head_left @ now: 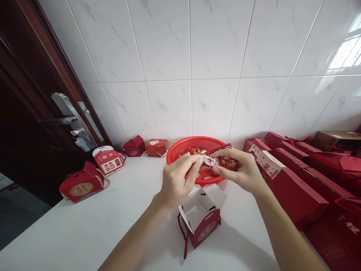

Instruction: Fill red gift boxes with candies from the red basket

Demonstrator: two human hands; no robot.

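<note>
Clearly, the left hand [179, 180] and right hand [241, 167] both pinch a red-and-white packet [230, 163]. Below the fingers, the open box [206, 230] seems not filled yet. Past them, wrapped bits [202, 151] lie in the red basket [194, 142].

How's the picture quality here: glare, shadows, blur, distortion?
Head view: window-like glare on the tiled wall at upper right; head view: soft shadow on the table, right of the open box; head view: door very dark; head view: wall seams fan upward, wide-angle style; head view: left hand and right hand without obvious motion blur.
</note>
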